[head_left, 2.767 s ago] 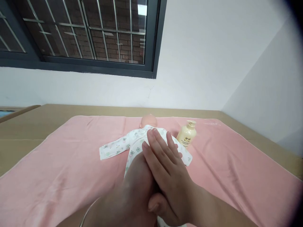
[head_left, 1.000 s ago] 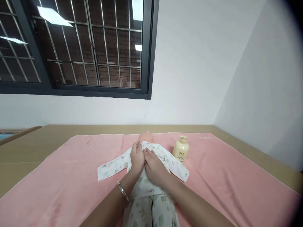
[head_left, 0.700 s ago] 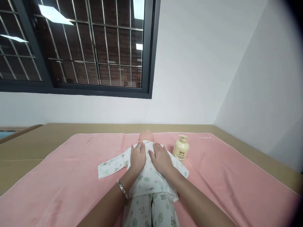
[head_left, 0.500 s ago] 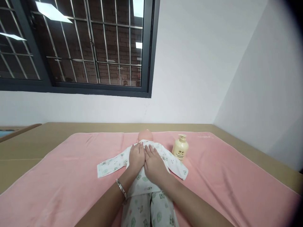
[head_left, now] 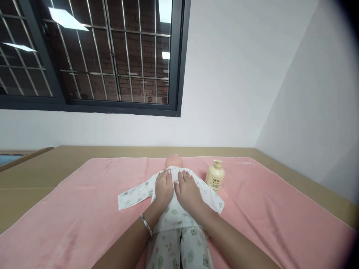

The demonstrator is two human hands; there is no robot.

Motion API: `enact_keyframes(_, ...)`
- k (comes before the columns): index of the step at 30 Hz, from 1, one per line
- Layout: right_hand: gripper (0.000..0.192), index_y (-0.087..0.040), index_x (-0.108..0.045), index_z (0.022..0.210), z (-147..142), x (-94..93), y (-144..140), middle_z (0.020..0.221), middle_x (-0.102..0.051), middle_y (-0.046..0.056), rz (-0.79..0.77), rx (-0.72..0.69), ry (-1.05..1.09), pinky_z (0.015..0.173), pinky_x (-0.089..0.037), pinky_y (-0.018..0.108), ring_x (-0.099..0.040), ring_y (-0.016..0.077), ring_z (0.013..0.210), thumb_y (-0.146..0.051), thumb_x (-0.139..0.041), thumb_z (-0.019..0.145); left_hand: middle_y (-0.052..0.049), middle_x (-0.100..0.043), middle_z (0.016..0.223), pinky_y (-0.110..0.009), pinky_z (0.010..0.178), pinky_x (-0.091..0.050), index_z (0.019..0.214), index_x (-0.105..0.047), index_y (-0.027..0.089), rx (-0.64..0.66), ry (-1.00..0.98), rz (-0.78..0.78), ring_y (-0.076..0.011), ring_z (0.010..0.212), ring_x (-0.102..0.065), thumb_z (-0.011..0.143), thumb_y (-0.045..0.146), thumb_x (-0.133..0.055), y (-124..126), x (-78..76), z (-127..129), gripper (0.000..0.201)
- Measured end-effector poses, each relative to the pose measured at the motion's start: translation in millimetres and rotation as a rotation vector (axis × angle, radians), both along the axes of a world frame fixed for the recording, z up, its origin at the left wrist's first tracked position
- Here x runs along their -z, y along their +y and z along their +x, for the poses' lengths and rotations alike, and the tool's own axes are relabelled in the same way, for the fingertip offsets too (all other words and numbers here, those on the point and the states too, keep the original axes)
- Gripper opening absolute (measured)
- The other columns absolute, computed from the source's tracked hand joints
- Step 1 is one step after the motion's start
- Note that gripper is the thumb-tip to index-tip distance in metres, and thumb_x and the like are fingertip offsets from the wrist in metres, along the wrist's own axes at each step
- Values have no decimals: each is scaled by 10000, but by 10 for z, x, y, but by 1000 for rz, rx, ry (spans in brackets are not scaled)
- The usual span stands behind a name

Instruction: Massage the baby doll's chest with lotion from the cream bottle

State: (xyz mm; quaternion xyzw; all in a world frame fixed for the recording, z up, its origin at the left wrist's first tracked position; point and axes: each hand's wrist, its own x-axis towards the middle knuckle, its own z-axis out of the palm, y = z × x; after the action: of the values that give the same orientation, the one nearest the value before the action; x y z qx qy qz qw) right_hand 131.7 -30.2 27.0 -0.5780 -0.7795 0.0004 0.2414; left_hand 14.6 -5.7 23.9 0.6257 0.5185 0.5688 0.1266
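A baby doll (head_left: 174, 161) lies on a pink sheet, its head at the far end. It wears a white top (head_left: 175, 216) with green prints, sleeves spread to both sides, and matching trousers (head_left: 190, 250). My left hand (head_left: 164, 188) lies flat on the upper left of the top, fingers stretched out toward the head. On the upper right of the top my right hand (head_left: 188, 190) rests flat too, fingers extended. A narrow gap of cloth shows between the hands. Neither hand grips anything.
A pale yellow pump bottle (head_left: 215, 175) stands right of the doll, close behind its right sleeve. The pink sheet (head_left: 89, 201) covers most of a tan surface (head_left: 30, 186). Behind rise a white wall (head_left: 224, 74) and a barred window (head_left: 126, 56).
My right hand has slid a little to the right, away from my left, widening the gap between them. The whole view has shifted slightly; the doll and bottle stay in place.
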Motion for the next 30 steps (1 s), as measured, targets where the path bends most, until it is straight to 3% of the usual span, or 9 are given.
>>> enact_keyframes(5,573,-15,-343,1461,-148,30,-207,1535,-295,176,70,-209,-64,1188,-126,470,-164,317,1451,-207,-391,922,-103,-694,1100,-415,985,-447,996,-664,185,28,-174,-78,-235,1068,-622,947,364,-363,44,66,-47,353)
enact_keyframes(8,529,-138,-363,1471,-33,-23,-66,1532,-340,85,53,-281,-4,1189,-126,451,-219,239,1444,-230,-361,951,-108,-673,1161,-433,1024,-423,1073,-650,183,37,-103,-79,-241,1120,-598,916,311,-413,55,108,-70,313)
enact_keyframes(10,480,-185,-405,1450,83,-46,76,1533,-342,62,11,-246,36,1180,-134,470,-239,221,1438,-297,-300,994,-108,-650,1212,-446,1054,-402,1130,-633,182,26,-4,-53,-248,1171,-570,889,260,-436,45,136,-73,321)
enact_keyframes(13,529,-119,-402,1443,212,-26,230,1523,-350,122,-29,-94,94,1170,-146,465,-264,228,1428,-386,-235,1018,-114,-625,1255,-462,1087,-373,1155,-628,170,-9,146,21,-257,1220,-533,874,202,-417,3,165,-63,353)
enact_keyframes(16,551,-95,-383,1448,238,19,263,1511,-368,141,-18,-33,84,1166,-140,447,-272,227,1424,-400,-223,1019,-117,-643,1206,-469,1075,-381,1134,-643,175,-48,271,77,-268,1193,-539,877,184,-393,-30,167,-51,358)
enact_keyframes(25,513,-29,-448,1393,74,-59,55,1415,-481,207,-21,35,-30,1141,-200,439,-395,266,1352,-300,-268,996,-162,-568,1332,-511,1114,-303,1250,-574,136,-79,407,-60,-314,1283,-469,886,317,-446,88,168,-63,426)
enact_keyframes(30,476,-54,-499,1368,12,-58,-112,1393,-501,213,84,-68,-175,1163,-134,444,-414,290,1339,-230,-296,975,-157,-566,1341,-483,1104,-319,1247,-579,134,-69,466,-54,-303,1283,-471,897,284,-413,92,160,-86,415)
